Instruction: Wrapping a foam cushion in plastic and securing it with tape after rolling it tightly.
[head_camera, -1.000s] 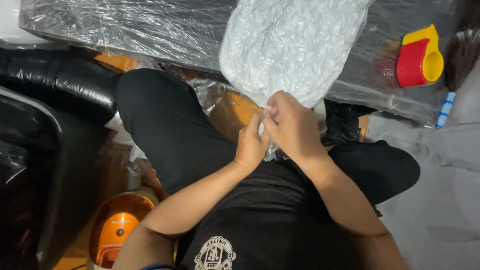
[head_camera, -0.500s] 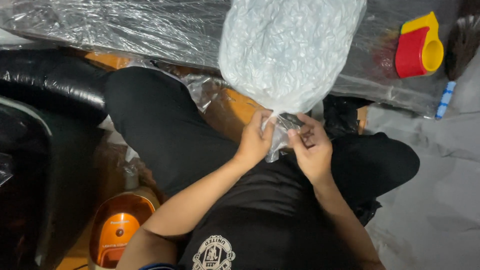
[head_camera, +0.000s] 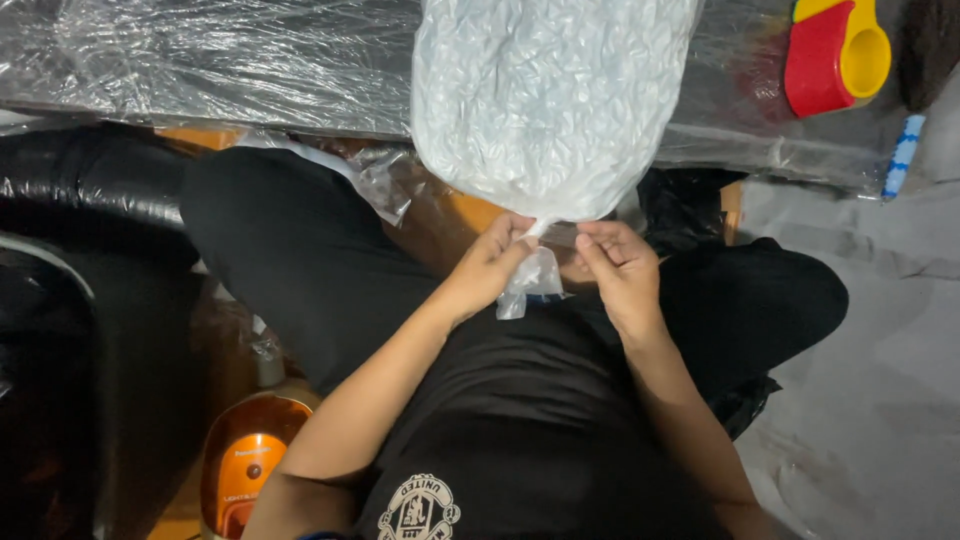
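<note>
A large clear plastic bag (head_camera: 550, 100), packed full of small pale pieces, rests on a plastic-wrapped table edge (head_camera: 200, 70) and hangs toward my lap. Its mouth is twisted into a thin neck with a loose tail (head_camera: 530, 280) below. My left hand (head_camera: 490, 265) pinches the neck from the left. My right hand (head_camera: 620, 265) sits just to the right of it, fingertips closed at the neck; I cannot tell what, if anything, is between them. I am seated, in black trousers and a black shirt.
A red and yellow plastic scoop-like container (head_camera: 840, 50) sits on the table at the upper right. An orange and white appliance (head_camera: 245, 465) stands on the floor at the lower left. Black bags (head_camera: 80, 210) lie at the left. Grey floor (head_camera: 880, 350) spreads to the right.
My right hand has come off the top of the neck and moved right, so both hands now flank the twisted neck. The small dark item seen between the fingers half a second ago no longer shows.
</note>
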